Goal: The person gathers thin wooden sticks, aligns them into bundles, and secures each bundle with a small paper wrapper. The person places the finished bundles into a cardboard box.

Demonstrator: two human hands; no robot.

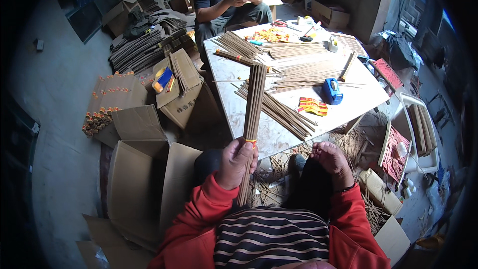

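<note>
The left hand (236, 162) is closed around a long bundle of brown incense sticks (253, 114), bound with a yellow band, which slants from the lap up over the near edge of the white desk (348, 107). The right hand (332, 162) rests on the knee, fingers loosely curled, holding nothing. On the desk beyond the bundle lie loose stick piles (284, 112), a blue tape dispenser (331, 91) and red-yellow labels (312, 105). An open cardboard box (142, 184) stands left of the bundle.
</note>
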